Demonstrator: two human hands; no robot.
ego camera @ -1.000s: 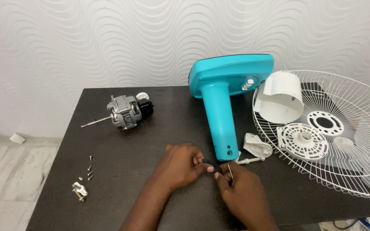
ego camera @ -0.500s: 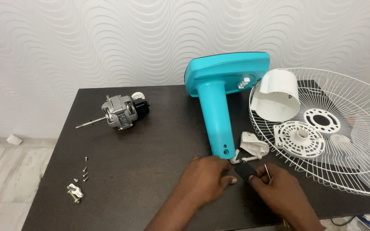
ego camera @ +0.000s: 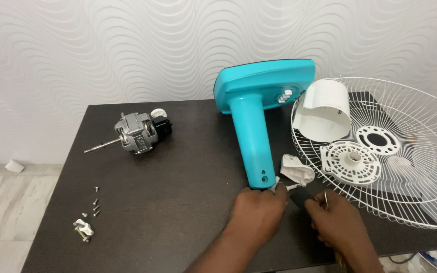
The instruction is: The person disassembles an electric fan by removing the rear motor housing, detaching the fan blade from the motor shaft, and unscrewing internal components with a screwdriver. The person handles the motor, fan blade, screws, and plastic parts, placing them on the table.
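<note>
A small white plastic part (ego camera: 282, 186) was pinched in the fingers of the left hand (ego camera: 257, 212) at the foot of the turquoise plastic fan stand (ego camera: 253, 136) laid on the dark bench (ego camera: 178, 172). A thin metal tool (ego camera: 325, 196) was gripped in the right hand (ego camera: 336, 222). A white cylindrical cover (ego camera: 324, 111) and a white slotted disc (ego camera: 351, 163) were held in the white wire fan guard (ego camera: 421, 151).

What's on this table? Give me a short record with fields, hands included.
Surface: dark table
Left hand: at the foot of the teal fan stand, fingers by a small white part
Right hand: holds a thin metal tool
Far left: fan motor
Near left: loose screws
Right: wire fan guard, white cover on it
</note>
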